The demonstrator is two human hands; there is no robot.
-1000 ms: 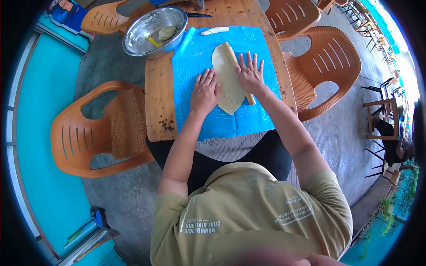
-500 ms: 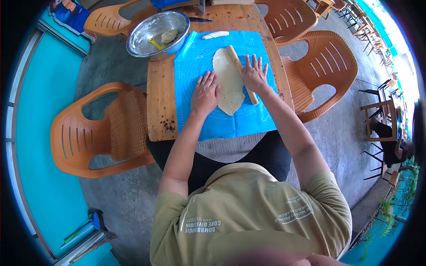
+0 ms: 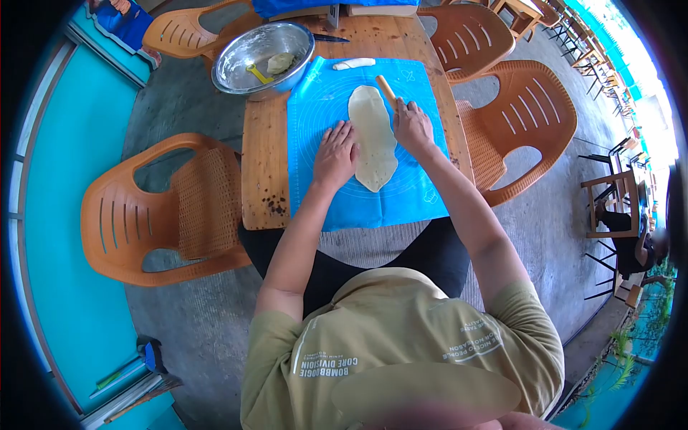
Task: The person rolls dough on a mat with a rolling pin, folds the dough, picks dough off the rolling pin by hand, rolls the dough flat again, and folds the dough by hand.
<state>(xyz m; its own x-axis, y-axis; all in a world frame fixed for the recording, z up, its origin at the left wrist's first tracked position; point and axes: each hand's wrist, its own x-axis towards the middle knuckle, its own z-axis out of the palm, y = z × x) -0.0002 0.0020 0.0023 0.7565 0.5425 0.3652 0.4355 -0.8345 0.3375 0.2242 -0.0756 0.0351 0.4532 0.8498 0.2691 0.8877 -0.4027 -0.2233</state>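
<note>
A long, thin sheet of dough lies on a blue pastry mat marked with circles. My left hand rests flat at the dough's left edge, fingers stretched out. On the other side, my right hand is closed around a wooden rolling pin, whose far end sticks out past the fingers; its near end is hidden under the hand. A small white roll of dough sits at the mat's far edge.
A metal bowl at the far left holds a yellow tool and a dough lump. A dark knife lies behind the mat on the wooden table. Orange chairs flank the table. A person is at far right.
My right hand has gone from spread fingers on the rolling pin to closed around it. The pin has shifted right, off the dough's edge. My left hand stays beside the dough.
</note>
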